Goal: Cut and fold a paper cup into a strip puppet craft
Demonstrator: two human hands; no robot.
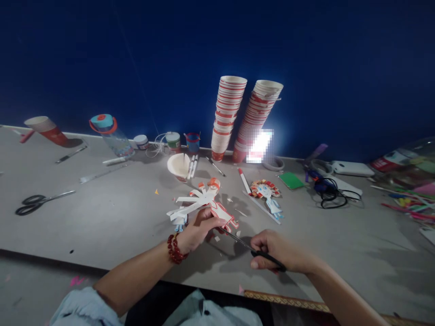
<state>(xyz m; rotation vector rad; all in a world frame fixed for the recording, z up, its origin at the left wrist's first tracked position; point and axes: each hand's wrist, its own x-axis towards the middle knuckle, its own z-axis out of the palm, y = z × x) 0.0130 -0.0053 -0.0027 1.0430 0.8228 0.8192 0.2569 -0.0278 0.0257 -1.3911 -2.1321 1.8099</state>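
while your left hand (201, 227) pinches the paper figure (219, 211) above the table (112, 235), your right hand (273, 250) grips the scissors (242, 242); the figure is likely light and easily bent; hold its broad body, not the strips (190, 199).

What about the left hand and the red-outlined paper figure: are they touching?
Touching. In the head view, the left hand lays its thumb across the paper figure.

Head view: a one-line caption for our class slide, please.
Left hand holds a red-outlined paper figure; right hand holds black-handled scissors at its edge.
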